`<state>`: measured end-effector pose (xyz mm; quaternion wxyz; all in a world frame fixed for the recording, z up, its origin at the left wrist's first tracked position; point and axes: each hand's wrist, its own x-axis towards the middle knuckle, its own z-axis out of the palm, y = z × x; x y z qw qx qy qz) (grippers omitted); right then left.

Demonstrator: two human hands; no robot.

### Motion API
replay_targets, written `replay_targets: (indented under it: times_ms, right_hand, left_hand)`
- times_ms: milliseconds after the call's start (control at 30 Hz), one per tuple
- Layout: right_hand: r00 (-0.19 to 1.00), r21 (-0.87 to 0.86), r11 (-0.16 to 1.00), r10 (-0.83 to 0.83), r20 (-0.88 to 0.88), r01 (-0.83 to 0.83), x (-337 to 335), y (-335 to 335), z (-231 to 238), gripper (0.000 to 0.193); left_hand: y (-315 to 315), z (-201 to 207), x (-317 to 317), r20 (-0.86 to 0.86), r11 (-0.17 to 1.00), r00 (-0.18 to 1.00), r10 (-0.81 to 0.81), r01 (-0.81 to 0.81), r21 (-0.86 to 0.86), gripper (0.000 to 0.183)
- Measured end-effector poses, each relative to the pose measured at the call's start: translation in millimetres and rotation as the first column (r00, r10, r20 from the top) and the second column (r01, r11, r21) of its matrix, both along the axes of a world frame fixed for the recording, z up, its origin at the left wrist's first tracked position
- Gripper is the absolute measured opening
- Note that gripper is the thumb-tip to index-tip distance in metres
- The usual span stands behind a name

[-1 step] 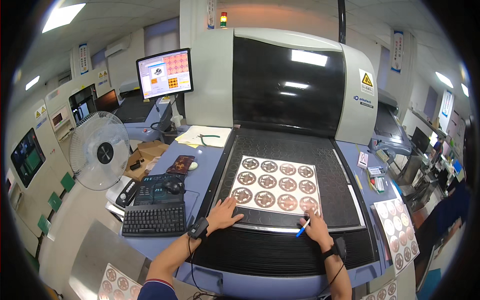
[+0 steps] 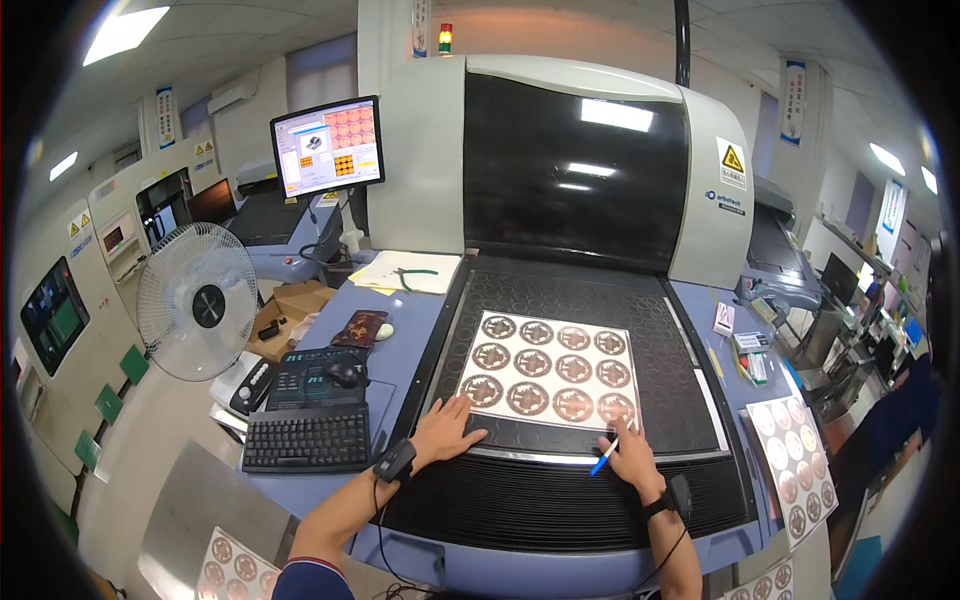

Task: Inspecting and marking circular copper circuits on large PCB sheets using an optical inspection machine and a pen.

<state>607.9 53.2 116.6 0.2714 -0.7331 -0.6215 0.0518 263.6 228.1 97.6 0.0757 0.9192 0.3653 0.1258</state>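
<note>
Now, the twelve-circle panel (image 2: 551,362): flat, white and coppery, on the black machine bed (image 2: 560,289).
My left hand (image 2: 445,432): spread, gripping nothing, at its near left corner.
My right hand (image 2: 633,458): holding a blue-and-white pen (image 2: 601,463), fingers at the near right corner.
Alignment: probably the step in hand.
Next nudge: calls for light, even pressure from both sides.

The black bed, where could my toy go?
Bare patches lie between the patterned sheet and dark hood, and between the sheet and white strips rightward. Crowded: the sheet's front corners, with the left hand and right hand holding a blue pen.
</note>
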Motion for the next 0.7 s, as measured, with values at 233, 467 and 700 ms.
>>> replay_targets:
  times_ms: [233,467,700]
  right_hand:
    - [0.990,-0.044,0.993,0.117,0.085,-0.113,-23,-46,8,0.053]
    - [0.997,-0.047,0.997,0.067,0.042,-0.065,-45,-38,13,0.057]
    - [0.997,-0.058,0.996,0.069,0.041,-0.067,-48,-35,19,0.057]
  left_hand:
    - [-75,7,-45,-0.016,0.999,1.000,0.005,-0.004,0.045,0.066]
    - [-75,1,-54,0.080,0.984,0.994,0.073,-0.085,0.157,0.058]
    - [-78,14,-60,0.088,0.998,0.995,0.047,-0.051,0.043,0.055]
